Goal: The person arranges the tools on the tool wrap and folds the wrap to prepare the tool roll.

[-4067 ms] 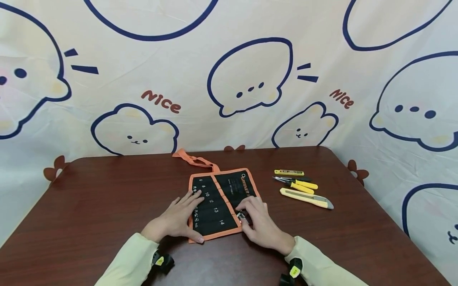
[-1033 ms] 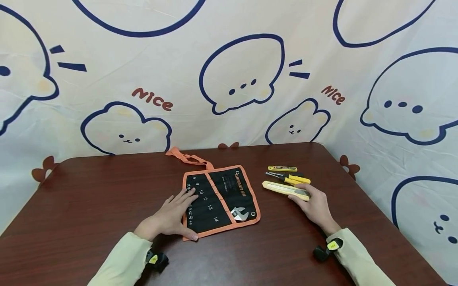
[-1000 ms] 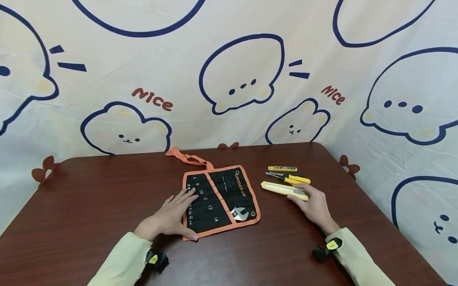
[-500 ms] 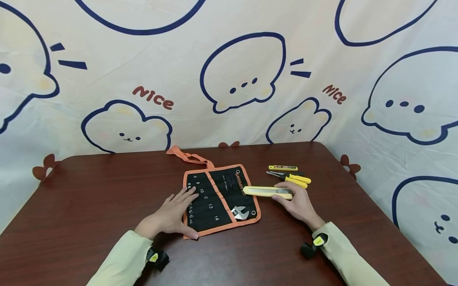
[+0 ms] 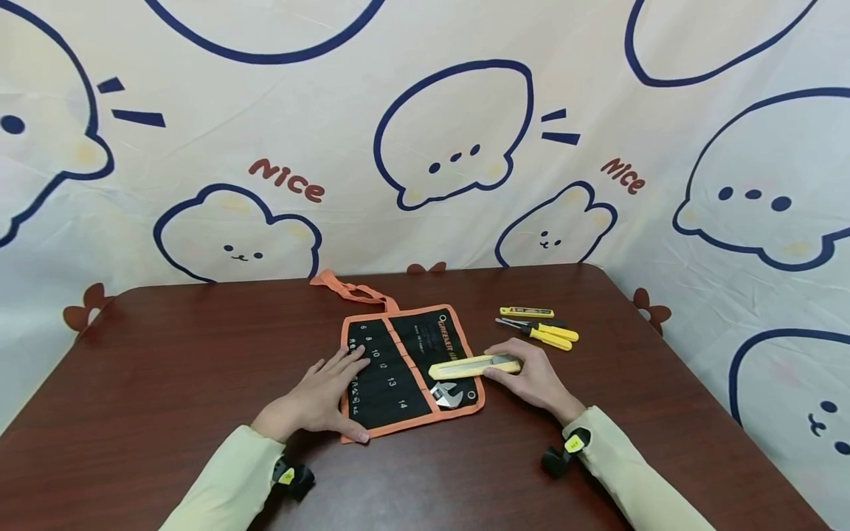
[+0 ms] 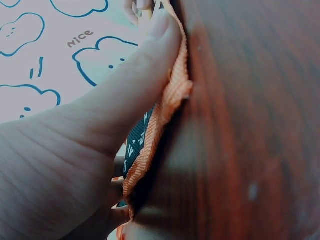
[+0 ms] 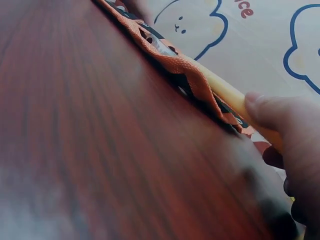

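My right hand point(image 5: 531, 375) grips a pale yellow utility knife point(image 5: 458, 367) by its rear end, its other end over the right half of a black tool pouch point(image 5: 385, 376) with orange edging. In the right wrist view the knife point(image 7: 225, 90) lies close over the pouch's orange edge. An adjustable wrench point(image 5: 447, 395) sits in a pocket of the pouch, only its head showing. My left hand point(image 5: 319, 402) rests with spread fingers on the pouch's left side; in the left wrist view its thumb point(image 6: 145, 65) presses on the orange border.
On the right side of the table point(image 5: 199, 354) lie a yellow flat case point(image 5: 527, 312) and yellow-and-black-handled pliers point(image 5: 554, 336). An orange strap point(image 5: 355, 293) trails from the pouch toward the back edge. A printed cloth backdrop point(image 5: 372, 243) stands behind the table.
Earlier my right hand was at the wrench in the pouch. It then took the utility knife from the table's right side and carried it left over the pouch. My left hand stays in place.
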`<state>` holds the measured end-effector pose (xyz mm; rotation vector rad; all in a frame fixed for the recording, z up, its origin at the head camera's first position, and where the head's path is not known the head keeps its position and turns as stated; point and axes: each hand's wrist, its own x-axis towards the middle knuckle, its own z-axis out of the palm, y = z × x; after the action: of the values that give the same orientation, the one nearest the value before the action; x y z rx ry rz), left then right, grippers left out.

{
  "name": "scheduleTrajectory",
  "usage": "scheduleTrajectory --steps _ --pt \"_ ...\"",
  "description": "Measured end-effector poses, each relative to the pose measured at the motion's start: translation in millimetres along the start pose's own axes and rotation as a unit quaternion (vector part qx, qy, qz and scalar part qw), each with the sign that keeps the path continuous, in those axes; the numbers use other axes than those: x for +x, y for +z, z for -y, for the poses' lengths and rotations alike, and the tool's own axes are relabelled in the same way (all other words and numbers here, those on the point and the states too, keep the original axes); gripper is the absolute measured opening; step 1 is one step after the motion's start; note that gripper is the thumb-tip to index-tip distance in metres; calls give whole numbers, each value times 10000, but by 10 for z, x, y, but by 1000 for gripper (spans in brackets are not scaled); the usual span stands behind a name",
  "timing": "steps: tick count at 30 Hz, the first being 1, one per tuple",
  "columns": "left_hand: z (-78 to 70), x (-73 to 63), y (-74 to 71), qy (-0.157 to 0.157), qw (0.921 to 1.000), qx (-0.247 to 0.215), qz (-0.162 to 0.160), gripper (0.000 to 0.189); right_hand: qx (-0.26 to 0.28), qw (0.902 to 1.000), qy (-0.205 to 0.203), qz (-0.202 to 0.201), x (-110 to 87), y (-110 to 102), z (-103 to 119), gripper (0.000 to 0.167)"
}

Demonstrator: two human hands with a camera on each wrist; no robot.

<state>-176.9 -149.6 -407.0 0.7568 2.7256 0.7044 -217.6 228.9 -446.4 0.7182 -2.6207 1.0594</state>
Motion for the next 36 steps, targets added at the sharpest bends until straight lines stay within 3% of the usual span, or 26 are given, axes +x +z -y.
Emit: scheduleTrajectory --steps 18,31,36 --pt "9 8 7 -12 10000 -34 23 115 159 9994 -44 301 117 140 169 27" --pt "-8 -3 -10 -9 10000 -51 15 114 -352 9978 -498 248 163 265 254 26" --pt "-6 -6 -2 -8 10000 -57 14 114 -410 9967 -664 232 165 284 279 34"
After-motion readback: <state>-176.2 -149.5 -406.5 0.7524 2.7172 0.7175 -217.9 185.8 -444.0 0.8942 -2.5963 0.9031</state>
